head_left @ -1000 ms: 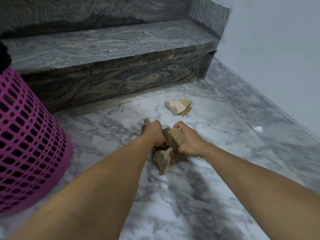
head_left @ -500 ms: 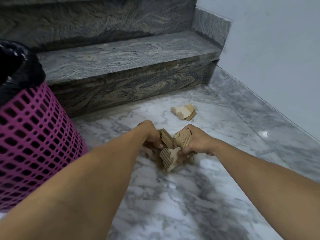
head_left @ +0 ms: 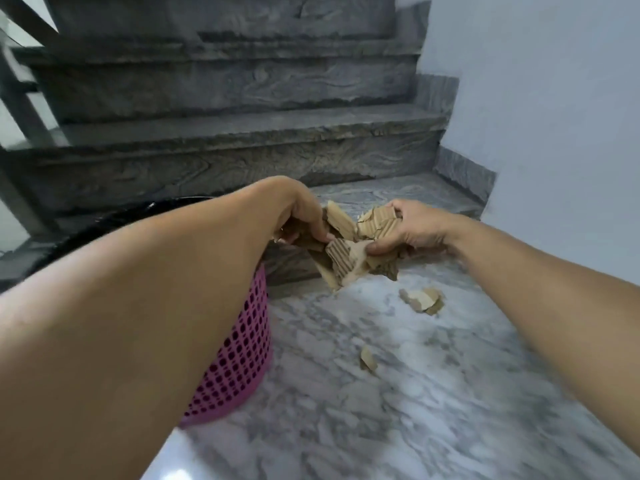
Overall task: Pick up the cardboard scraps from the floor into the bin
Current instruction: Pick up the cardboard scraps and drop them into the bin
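Note:
A bundle of brown corrugated cardboard scraps (head_left: 349,251) is held in the air between both hands, well above the marble floor. My left hand (head_left: 304,213) grips its left side and my right hand (head_left: 408,230) grips its right side. The bundle hangs just right of the pink perforated bin (head_left: 235,358), whose black liner rim (head_left: 114,216) shows behind my left forearm. Two more scraps lie on the floor: a small pile (head_left: 422,300) near the step and a single piece (head_left: 367,358) closer to me.
Grey granite stairs (head_left: 235,133) rise straight ahead. A pale wall (head_left: 554,116) with a stone skirting closes the right side. A dark railing (head_left: 17,98) stands at the far left. White-grey marble floor (head_left: 398,427) spreads below.
Both hands have lifted the cardboard bundle off the floor and carried it up toward the bin. One small piece now lies on the floor. The view has tilted up to show more stairs.

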`<state>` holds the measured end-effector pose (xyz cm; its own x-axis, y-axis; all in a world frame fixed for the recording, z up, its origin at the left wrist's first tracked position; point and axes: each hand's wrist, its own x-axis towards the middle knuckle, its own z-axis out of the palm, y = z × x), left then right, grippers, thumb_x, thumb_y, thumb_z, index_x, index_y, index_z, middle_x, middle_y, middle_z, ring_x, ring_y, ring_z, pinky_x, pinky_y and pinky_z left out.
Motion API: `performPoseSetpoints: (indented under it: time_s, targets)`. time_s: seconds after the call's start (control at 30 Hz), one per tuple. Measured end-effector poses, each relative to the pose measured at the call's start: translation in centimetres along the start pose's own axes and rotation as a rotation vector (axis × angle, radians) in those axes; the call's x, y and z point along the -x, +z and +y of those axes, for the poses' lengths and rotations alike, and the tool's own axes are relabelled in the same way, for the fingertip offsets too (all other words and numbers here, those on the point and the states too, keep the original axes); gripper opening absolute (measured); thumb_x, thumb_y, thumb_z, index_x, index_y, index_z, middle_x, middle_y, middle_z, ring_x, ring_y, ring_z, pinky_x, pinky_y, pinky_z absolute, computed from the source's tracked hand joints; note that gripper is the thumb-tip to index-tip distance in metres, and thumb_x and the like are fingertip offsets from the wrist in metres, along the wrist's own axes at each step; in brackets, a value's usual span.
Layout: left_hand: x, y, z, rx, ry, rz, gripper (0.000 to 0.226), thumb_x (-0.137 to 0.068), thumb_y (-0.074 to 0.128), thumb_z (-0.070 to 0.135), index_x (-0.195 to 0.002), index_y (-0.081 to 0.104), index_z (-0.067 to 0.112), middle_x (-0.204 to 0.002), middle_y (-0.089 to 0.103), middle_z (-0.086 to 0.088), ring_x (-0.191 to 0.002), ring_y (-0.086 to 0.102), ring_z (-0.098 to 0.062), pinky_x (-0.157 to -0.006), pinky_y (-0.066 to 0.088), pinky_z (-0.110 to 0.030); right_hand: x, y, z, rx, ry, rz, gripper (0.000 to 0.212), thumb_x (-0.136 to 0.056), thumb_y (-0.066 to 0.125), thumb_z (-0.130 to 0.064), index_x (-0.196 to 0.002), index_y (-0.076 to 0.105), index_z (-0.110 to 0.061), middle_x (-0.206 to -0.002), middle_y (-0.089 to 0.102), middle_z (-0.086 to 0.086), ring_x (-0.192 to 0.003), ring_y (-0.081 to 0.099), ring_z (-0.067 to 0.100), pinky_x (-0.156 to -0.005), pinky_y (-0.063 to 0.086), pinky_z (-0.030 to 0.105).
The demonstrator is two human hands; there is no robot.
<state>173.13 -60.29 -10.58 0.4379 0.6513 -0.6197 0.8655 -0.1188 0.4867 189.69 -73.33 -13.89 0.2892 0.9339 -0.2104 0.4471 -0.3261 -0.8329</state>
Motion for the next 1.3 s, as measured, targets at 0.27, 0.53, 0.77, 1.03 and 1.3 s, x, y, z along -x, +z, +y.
performPoseSetpoints:
  time_s: [0.27, 0.53, 0.77, 1.03, 1.3]
  targets:
    - [7.6, -10.1, -11.0, 0.115, -0.169, 0.176, 0.044, -0.081, 0.073, 0.017, -0.122, 0.061, 0.009, -0.131, 0.06, -0.008, -0.101, 0.05, -0.016, -0.057, 0.036, -0.023, -1.2, 9.6, -13.5, -0.048, -0.065, -0.011, 0.063, -0.059, 0.092, -0.013, -0.108, 0.055, -0.004, -0.091, 0.068, 0.012, -0.066, 0.064, 0.017, -0.045, 0.05, 0.025]
    - [11.0, -10.0, -21.2, 0.292, -0.171, 0.274, 0.055, -0.09, 0.066, 0.013, -0.138, 0.041, 0.003, -0.145, 0.035, -0.023, -0.131, 0.037, -0.046, -0.091, 0.048, -0.062, -2.0, 19.8, -16.5, -0.018, -0.044, -0.086, 0.084, -0.072, 0.085, -0.016, -0.14, 0.037, -0.003, -0.127, 0.048, 0.013, -0.102, 0.055, 0.026, -0.068, 0.061, 0.042]
    - [9.2, -8.2, -18.9, 0.209, 0.096, 0.596, 0.04, -0.076, 0.081, 0.026, -0.1, 0.061, 0.001, -0.101, 0.068, -0.02, -0.086, 0.069, -0.029, -0.078, 0.06, -0.045, -3.2, 14.9, -13.8, 0.12, -0.056, 0.123, 0.027, -0.077, 0.083, -0.021, -0.087, 0.059, -0.012, -0.088, 0.068, 0.008, -0.076, 0.07, 0.018, -0.076, 0.057, 0.039]
    - [5.0, 0.1, -6.5, 0.171, 0.464, 0.534, 0.018, -0.079, 0.078, 0.02, -0.08, 0.062, 0.012, -0.081, 0.066, -0.011, -0.069, 0.062, -0.02, -0.068, 0.056, -0.033, -1.2, 3.9, -2.3, 0.251, 0.195, 0.144, 0.028, -0.082, 0.078, -0.02, -0.098, 0.066, -0.001, -0.093, 0.068, 0.014, -0.081, 0.069, 0.021, -0.066, 0.06, 0.031]
    - [-6.1, 14.0, -3.3, -0.199, 0.352, 0.204, 0.052, -0.08, 0.077, 0.031, -0.123, 0.058, 0.01, -0.12, 0.059, -0.008, -0.105, 0.059, -0.024, -0.082, 0.049, -0.03, -2.5, -0.8, 13.7, 0.196, 0.454, 0.153, 0.021, -0.085, 0.074, -0.018, -0.085, 0.059, -0.004, -0.092, 0.066, 0.015, -0.078, 0.069, 0.023, -0.067, 0.059, 0.038]
